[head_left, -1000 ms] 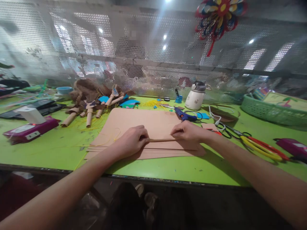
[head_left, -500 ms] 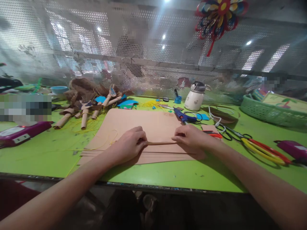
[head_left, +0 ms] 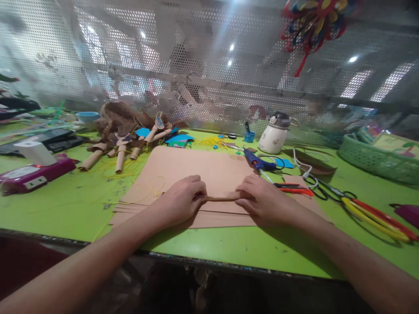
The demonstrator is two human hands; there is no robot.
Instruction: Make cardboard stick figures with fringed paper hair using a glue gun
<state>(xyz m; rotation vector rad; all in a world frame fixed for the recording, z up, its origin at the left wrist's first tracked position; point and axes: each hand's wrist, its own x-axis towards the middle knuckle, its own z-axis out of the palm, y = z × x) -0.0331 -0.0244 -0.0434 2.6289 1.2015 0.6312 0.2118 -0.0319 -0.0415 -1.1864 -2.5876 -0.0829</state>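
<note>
Moved since the earlier frame: the right hand (head_left: pixel 258 195), its fingers brought down and further around the brown strip (head_left: pixel 222 199). Hands, 2: the strip is pinched at left by the left hand (head_left: pixel 183 199), at right by the right hand, whose fingertips are blurred. Strip: held low over the stacked brown sheets (head_left: pixel 196 168) on the table (head_left: pixel 209 244); whether it is joined to the top sheet cannot be told. For a straight edge, both pinches are best kept level and equally firm. Containers: green basket (head_left: pixel 369 161), 1, colourful items inside; blue pot (head_left: pixel 249 138), 1, dark object upright in it; light-blue bowl (head_left: pixel 87 117), 1, contents hidden; white bottle (head_left: pixel 271 140), 1, lidded.
</note>
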